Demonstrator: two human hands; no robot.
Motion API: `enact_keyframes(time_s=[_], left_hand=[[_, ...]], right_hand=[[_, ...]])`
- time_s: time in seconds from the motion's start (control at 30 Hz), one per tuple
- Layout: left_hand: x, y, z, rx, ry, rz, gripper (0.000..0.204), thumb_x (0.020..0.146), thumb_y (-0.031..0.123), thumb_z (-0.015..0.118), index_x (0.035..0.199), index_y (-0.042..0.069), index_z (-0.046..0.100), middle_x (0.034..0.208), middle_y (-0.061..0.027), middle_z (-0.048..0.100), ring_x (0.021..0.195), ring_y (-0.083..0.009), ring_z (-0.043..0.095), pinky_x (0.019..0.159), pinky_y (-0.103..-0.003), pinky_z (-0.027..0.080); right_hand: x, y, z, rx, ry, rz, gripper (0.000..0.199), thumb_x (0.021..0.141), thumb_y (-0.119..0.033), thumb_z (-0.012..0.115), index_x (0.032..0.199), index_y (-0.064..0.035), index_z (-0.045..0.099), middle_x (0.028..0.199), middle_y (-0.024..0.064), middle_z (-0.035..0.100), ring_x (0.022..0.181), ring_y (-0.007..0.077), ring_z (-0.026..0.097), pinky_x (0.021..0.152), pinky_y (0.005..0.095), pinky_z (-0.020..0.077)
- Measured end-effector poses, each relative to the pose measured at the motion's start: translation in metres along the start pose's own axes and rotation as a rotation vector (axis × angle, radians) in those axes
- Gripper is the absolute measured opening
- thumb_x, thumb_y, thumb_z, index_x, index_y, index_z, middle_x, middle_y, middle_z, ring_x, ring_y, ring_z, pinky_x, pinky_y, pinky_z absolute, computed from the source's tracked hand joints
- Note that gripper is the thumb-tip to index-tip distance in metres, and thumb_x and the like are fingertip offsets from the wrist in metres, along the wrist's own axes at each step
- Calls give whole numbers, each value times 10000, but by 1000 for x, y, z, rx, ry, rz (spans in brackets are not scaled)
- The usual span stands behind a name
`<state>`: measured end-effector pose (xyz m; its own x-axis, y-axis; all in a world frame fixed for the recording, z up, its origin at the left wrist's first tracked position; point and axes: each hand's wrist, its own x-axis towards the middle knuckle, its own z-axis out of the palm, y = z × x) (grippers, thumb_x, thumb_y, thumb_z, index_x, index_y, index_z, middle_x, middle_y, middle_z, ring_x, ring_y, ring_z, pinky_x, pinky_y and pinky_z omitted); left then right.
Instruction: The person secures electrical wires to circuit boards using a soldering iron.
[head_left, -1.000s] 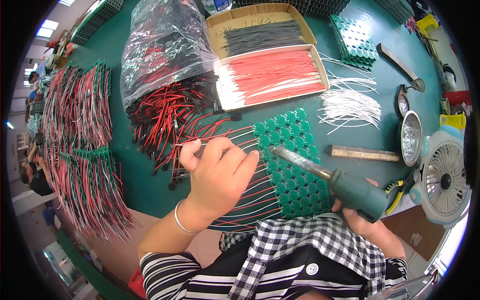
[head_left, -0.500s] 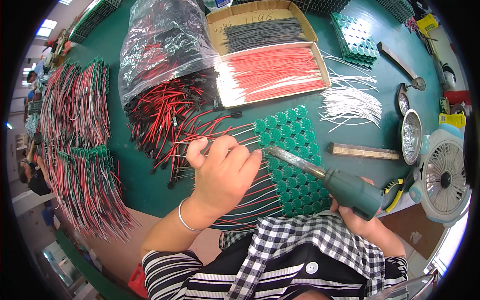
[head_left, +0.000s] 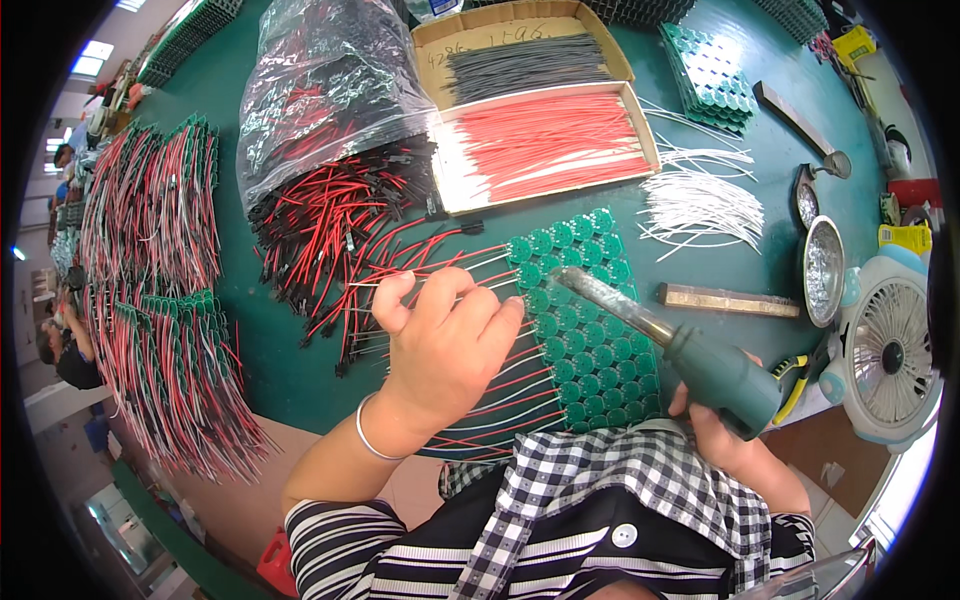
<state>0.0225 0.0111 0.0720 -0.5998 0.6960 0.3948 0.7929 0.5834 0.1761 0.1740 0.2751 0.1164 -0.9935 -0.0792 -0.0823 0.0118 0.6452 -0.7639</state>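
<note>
Two hands work over a green panel of small round circuit boards [head_left: 585, 320] lying at the centre of the frame on a dark green table [head_left: 250, 330]. The left hand [head_left: 445, 335], a thin bangle at its wrist, lies knuckles-up over the red and white wires [head_left: 450, 262] that run leftward from the panel; its fingers are curled and the fingertips [head_left: 510, 310] touch the panel's left edge, apparently pinching a wire, though the grip itself is hidden. The right hand [head_left: 720, 435], at lower right, is closed around the green handle of a soldering iron [head_left: 680, 350], whose metal tip rests on the panel's upper part.

Above the panel, a cardboard tray of red wires [head_left: 545, 145] sits beside a tray of dark wires [head_left: 525, 62]. At upper left of centre is a clear plastic bag of red and black leads [head_left: 320, 110]. Loose white wires [head_left: 700, 205] lie at upper right, a brass bar [head_left: 728, 300] just right of the panel, and a small fan [head_left: 890, 365] at the right edge. Finished wired boards [head_left: 165, 320] are heaped at far left.
</note>
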Motion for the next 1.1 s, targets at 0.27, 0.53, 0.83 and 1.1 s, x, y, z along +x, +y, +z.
enact_keyframes(time_s=[0.27, 0.53, 0.83, 1.1], left_hand=[[-1, -3, 4, 10, 34, 16, 138, 711, 136, 692, 835, 188, 721, 737, 88, 572, 849, -142, 545, 914, -456, 243], [-7, 9, -6, -1, 38, 26, 128, 715, 145, 696, 830, 192, 726, 719, 88, 557, 818, -136, 524, 895, -455, 241], [-12, 9, 4, 4, 30, 29, 123, 714, 154, 696, 830, 184, 728, 717, 84, 545, 820, -134, 521, 898, -461, 234], [-13, 9, 5, -2, 30, 18, 133, 705, 150, 708, 833, 182, 728, 719, 83, 544, 828, -138, 523, 897, -463, 234]], right_hand=[[-7, 10, 16, 270, 200, 101, 266, 908, -278, 567, 980, -39, 660, 639, 9, 645, 610, 184, 624, 710, 354, 492], [-22, 5, 6, 374, 61, 263, 180, 842, -182, 633, 958, -52, 676, 783, 42, 691, 756, 225, 641, 848, 372, 457], [-21, 11, 22, 84, 69, 40, 308, 884, -267, 558, 1029, -7, 635, 674, 34, 646, 757, 199, 631, 786, 355, 489], [-16, 12, 24, 37, 82, -53, 268, 895, -238, 548, 1008, -11, 633, 679, 34, 642, 727, 198, 627, 749, 363, 481]])
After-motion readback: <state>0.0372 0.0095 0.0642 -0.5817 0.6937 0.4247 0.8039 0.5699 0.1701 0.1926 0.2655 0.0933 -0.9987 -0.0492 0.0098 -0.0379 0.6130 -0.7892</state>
